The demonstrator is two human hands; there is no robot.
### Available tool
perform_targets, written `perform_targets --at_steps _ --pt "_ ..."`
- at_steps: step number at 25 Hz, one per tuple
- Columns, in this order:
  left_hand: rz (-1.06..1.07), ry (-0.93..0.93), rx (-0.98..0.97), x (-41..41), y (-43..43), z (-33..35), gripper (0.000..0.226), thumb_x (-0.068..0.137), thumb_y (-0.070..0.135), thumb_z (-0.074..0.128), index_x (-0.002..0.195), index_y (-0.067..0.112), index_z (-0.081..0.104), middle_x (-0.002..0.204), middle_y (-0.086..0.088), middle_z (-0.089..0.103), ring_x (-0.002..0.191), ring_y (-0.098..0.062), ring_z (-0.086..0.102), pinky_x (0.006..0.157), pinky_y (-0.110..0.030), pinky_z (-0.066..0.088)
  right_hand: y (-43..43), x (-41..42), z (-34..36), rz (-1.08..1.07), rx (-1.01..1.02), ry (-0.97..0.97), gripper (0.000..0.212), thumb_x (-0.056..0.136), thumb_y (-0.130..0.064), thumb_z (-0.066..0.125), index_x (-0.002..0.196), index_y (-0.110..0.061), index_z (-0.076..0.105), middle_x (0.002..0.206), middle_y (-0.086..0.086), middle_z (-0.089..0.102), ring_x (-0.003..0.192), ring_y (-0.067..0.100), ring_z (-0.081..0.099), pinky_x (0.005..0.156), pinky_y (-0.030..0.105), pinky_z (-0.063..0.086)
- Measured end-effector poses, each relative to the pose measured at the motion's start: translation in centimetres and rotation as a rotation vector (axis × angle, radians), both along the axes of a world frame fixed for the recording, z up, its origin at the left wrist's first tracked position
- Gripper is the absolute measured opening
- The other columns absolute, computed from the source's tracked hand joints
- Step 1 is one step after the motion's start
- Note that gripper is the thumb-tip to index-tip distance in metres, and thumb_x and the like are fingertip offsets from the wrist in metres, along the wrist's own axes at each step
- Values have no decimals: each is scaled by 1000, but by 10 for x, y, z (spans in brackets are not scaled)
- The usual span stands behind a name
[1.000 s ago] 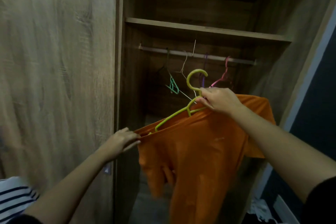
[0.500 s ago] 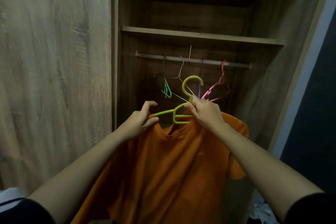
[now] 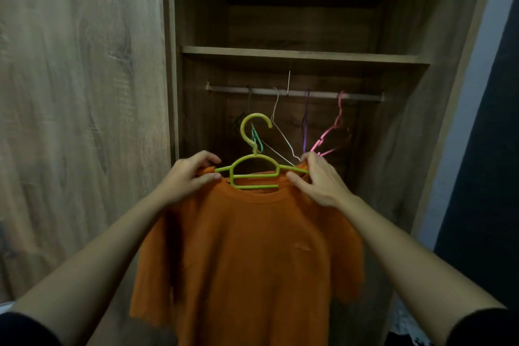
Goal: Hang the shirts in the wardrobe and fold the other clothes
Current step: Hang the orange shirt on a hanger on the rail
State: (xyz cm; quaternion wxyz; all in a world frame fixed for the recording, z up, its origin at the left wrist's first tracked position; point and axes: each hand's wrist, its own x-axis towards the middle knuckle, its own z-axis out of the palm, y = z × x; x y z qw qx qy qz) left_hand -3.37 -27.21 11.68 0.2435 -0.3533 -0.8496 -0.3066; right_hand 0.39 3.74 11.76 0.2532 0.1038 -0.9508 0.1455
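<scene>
You are pinching the shirt (image 3: 252,255) onto the hanger (image 3: 254,170) with your left hand (image 3: 186,180) and right hand (image 3: 320,181), below the rail (image 3: 295,93). It is probably snagging neighbouring hangers (image 3: 323,140).

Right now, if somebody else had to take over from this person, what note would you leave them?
Left hand: grips the shirt at one shoulder, over the hanger arm.
Right hand: grips the other shoulder the same way.
Where: the shirt hangs on the hanger, held up before the open wardrobe; its hook is below the rail, not on it. Spare hangers hang on the rail.
Done: shirt is on the hanger.
Left: hook it on the rail, let go, then the other clothes.
</scene>
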Motion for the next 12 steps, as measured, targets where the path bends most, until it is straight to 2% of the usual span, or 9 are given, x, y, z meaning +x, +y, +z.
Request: perform_targets --at_steps 2,4,7,10,12 --pt "-7 9 25 3 -7 2 29 85 23 65 99 43 49 95 19 57 91 10 56 72 -10 47 2 1 3 29 42 -40 62 80 -67 37 121 -21 43 110 -7 40 103 9 41 93 31 35" --pt "-23 10 58 7 -6 3 29 84 22 66 95 45 51 94 21 57 94 11 55 71 -8 48 -6 -1 5 81 102 -40 44 91 -55 38 116 -21 51 107 -8 45 102 7 43 97 33 37" --pt "-33 -5 184 10 -5 0 20 87 19 62 99 36 61 97 19 61 96 6 59 77 -13 48 -10 -2 2 152 23 21 17 98 -35 40 98 -25 54 97 -8 51 95 7 47 94 42 43" --pt "36 53 348 11 -5 -3 21 91 20 58 109 27 64 103 19 62 100 1 60 87 -17 48 -8 -2 4 128 -91 36 16 97 -30 42 99 -22 56 98 -7 50 98 10 48 92 39 42" --pt "64 38 239 9 -4 0 29 91 23 59 120 22 60 108 13 61 101 -1 58 89 -20 46 -8 0 9 99 -135 57 18 97 -30 43 102 -20 56 100 -6 51 99 11 49 91 39 43"
